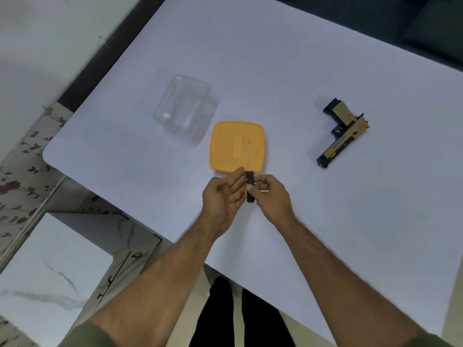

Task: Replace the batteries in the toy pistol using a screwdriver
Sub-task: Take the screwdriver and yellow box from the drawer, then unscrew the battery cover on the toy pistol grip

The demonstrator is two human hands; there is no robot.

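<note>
Head view, hands: both met at frame centre on the screwdriver [250, 182]. The right hand [271, 196] pinched its black-and-yellow handle; the left hand [224, 196] sat half-open against it, looked like steadying.
Screwdriver: thin shaft pointed up-frame over the orange lid [238, 146], probably getting gripped right before use.
Toy pistol [342, 135]: flat on the white table [325, 234], right of centre, well apart from the hands, untouched. Gold-and-black body, muzzle toward bottom of frame.
Clear container [184, 105]: upper left of the lid, maybe for parts.

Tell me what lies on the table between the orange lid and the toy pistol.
Nothing: the head view shows only bare white table between the orange lid and the toy pistol.
</note>
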